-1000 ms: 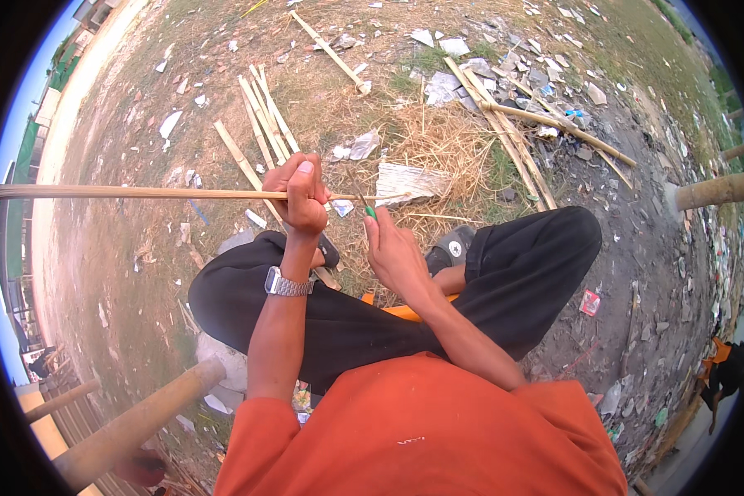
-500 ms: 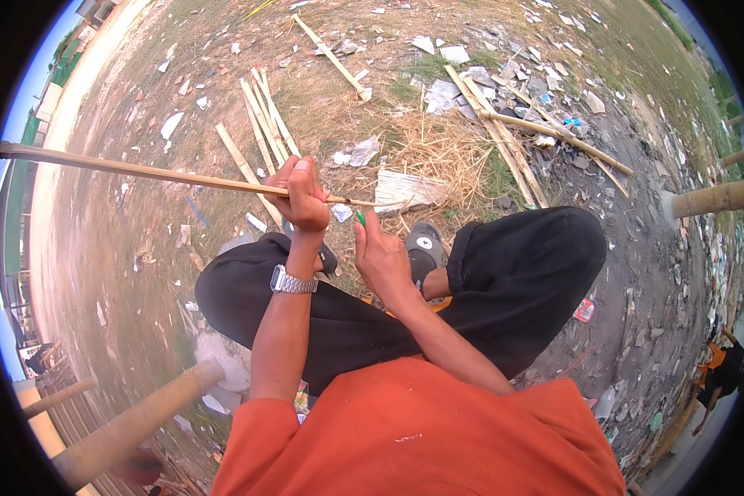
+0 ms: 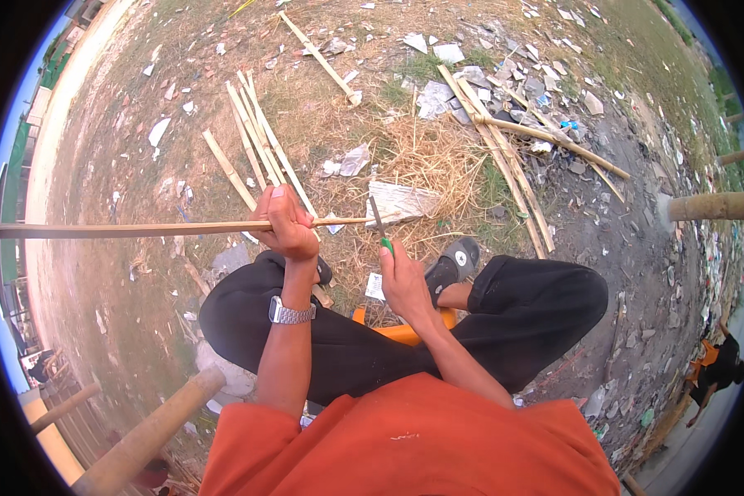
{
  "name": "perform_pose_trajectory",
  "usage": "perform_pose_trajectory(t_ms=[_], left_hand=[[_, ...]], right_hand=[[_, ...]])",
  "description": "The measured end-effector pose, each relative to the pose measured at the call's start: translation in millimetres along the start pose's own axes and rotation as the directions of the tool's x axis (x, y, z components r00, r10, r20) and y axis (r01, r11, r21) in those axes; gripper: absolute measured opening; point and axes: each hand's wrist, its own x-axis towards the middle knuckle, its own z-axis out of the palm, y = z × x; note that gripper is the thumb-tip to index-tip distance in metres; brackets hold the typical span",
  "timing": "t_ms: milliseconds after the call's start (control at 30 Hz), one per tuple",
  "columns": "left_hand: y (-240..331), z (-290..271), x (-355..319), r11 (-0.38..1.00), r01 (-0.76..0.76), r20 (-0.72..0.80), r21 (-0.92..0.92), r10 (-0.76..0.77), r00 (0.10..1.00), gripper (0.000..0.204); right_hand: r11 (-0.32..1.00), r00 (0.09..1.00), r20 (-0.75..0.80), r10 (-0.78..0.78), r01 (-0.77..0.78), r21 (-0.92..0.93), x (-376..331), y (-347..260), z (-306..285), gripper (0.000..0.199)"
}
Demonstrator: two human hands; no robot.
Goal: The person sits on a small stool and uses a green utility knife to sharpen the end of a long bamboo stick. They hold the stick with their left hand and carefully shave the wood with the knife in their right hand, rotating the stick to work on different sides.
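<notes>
The left hand (image 3: 288, 225) is clamped in a full grip around a long thin bamboo stick (image 3: 140, 229), which lies almost level, its long end running off to the left rim of the view and its short tip ending just past the knife blade. The right hand (image 3: 405, 281) is closed on a green-handled knife (image 3: 380, 227), whose blade stands nearly upright and meets the stick's tip. Both hands work above the crossed legs in black trousers (image 3: 521, 306), so there is little room below; to the left the stick has open dirt ground (image 3: 99, 149) under it, free of obstacles. Ahead lie split bamboo strips (image 3: 252, 140) and a patch of dry straw (image 3: 438, 157), near but apart from the tip. A thick bamboo pole (image 3: 153, 430) rises at lower left, well apart from the hands. Half a second ago the stick sloped down to the right; now it lies flatter, and the knife stands straighter.
</notes>
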Motion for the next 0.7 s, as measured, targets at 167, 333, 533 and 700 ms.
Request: perform_pose_trajectory(t_ms=[167, 333, 533, 700], left_hand=[[2, 17, -2, 0.997, -0.015, -0.037, 0.078, 0.018, 0.999, 0.045], [3, 16, -8, 0.999, -0.04, 0.079, -0.011, 0.041, 0.996, 0.043], [9, 31, -17, 0.997, -0.058, 0.098, 0.043, 0.054, 0.994, 0.043], [5, 24, -9, 1.0, -0.022, -0.003, -0.011, 0.022, 1.0, 0.043]], right_hand=[[0.995, 0.995, 0.055, -0.087, 0.085, 0.046, 8, -32, 16, 0.022], [0.958, 0.995, 0.057, 0.075, -0.056, -0.282, 12, 21, 24, 0.023], [0.985, 0.993, -0.05, -0.106, 0.098, -0.139, 6, 0, 20, 0.023], [0.971, 0.995, 0.008, -0.095, 0.095, -0.219, 20, 25, 21, 0.021]])
